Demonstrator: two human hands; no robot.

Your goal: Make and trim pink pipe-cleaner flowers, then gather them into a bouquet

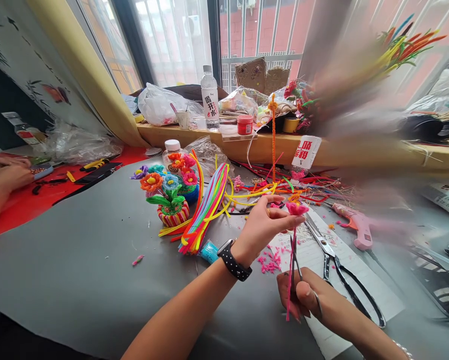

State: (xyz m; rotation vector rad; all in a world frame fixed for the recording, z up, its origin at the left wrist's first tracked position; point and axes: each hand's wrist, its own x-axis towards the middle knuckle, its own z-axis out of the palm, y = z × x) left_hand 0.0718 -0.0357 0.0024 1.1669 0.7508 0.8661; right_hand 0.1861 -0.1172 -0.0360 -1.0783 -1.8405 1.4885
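My left hand (264,222), with a dark watch on its wrist, pinches a pink pipe-cleaner flower (296,209) by its head. The flower's pink stem (289,295) hangs straight down from it. Below, my right hand (303,292) is closed around a small pair of scissors (294,260), blades pointing up alongside the stem. Whether the blades touch the stem I cannot tell. Pink fluff clippings (269,261) lie on the table just left of the scissors. Large black-handled shears (333,255) rest on a white paper sheet (344,310) to the right.
A striped pot of pipe-cleaner flowers (173,215) and a bundle of coloured pipe cleaners (209,205) stand left of centre. A pink glue gun (355,225) lies at right. Another person's hands (10,172) are at far left. A water bottle (209,100) stands on the sill. Something blurred fills the right side.
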